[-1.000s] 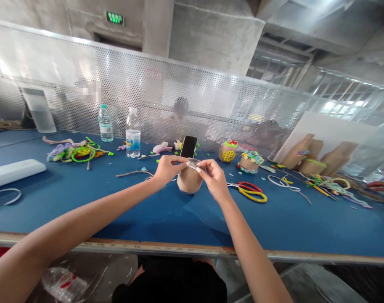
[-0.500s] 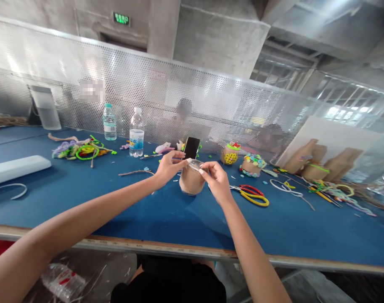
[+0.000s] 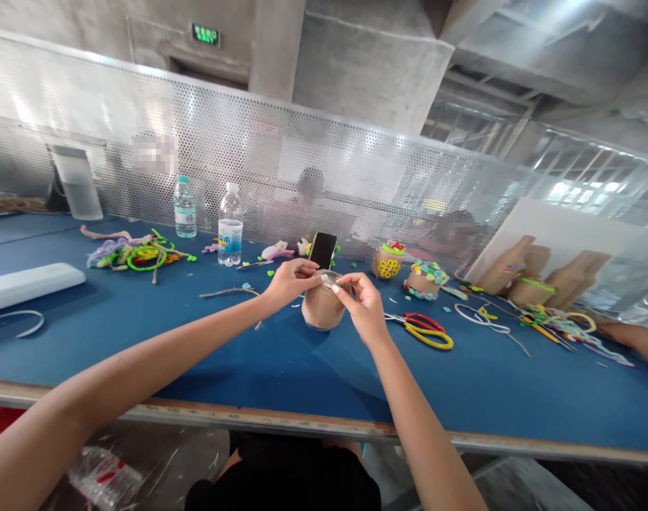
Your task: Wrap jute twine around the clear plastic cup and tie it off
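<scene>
A brown-covered jar (image 3: 322,309) with a clear rim stands upright on the blue table in front of me. My left hand (image 3: 293,282) reaches over its rim from the left, thumb and fingers pinched together. From the right, my right hand (image 3: 363,301) pinches at the near side of the same rim. Something small and whitish shows between the fingertips there; I cannot tell what it is, nor separate it clearly from the nails. Just right of the right hand lie scissors (image 3: 429,331) with red and yellow handles. A dark-screened phone (image 3: 322,250) leans behind the jar.
Two decorated jars, one with a yellow flower (image 3: 389,268) and one with pastel trim (image 3: 425,279), stand right of the phone. Bottles (image 3: 231,234) and colourful pipe cleaners (image 3: 143,252) are at the left. Another person's arm (image 3: 635,341) reaches in at the far right.
My hands have drawn slightly closer together at the jar's rim, the left one shifting a little right. Another person's arm has come further into view at the right edge.
</scene>
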Action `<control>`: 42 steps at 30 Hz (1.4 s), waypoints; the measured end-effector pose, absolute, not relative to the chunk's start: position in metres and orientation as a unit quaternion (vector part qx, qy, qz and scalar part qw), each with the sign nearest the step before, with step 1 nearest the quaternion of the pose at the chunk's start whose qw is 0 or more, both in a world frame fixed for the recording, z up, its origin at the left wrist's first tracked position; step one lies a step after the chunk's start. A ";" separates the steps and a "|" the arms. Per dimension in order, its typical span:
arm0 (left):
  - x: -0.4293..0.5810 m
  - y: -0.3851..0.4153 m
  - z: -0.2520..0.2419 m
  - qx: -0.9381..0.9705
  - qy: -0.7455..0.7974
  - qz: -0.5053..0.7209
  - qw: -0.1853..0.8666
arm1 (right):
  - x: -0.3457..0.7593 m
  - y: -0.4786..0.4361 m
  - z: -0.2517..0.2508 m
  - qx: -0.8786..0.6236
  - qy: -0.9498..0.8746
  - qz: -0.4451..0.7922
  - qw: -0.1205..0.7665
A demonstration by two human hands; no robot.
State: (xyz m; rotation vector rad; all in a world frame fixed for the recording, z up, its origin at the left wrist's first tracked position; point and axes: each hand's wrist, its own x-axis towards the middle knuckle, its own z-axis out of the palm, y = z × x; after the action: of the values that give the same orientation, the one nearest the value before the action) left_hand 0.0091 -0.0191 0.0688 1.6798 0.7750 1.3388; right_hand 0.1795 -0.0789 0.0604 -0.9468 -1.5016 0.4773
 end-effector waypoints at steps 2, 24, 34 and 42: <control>0.009 -0.020 0.067 0.682 0.308 0.528 0.402 | 0.178 -0.079 0.061 -0.410 -0.648 0.209 0.607; 0.001 -0.033 0.077 0.811 0.279 0.479 0.189 | 0.192 -0.078 0.068 -0.395 -0.678 0.244 0.570; 0.004 -0.040 0.075 0.831 0.244 0.486 0.122 | 0.197 -0.082 0.073 -0.383 -0.660 0.326 0.558; 0.005 -0.035 0.074 0.817 0.244 0.499 0.156 | 0.198 -0.077 0.068 -0.378 -0.658 0.320 0.568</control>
State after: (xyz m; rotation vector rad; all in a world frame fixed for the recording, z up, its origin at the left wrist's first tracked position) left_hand 0.0046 -0.0355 0.0735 2.3383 0.6995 1.4287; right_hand 0.1984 -0.0769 0.0684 -0.8875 -1.5457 0.7507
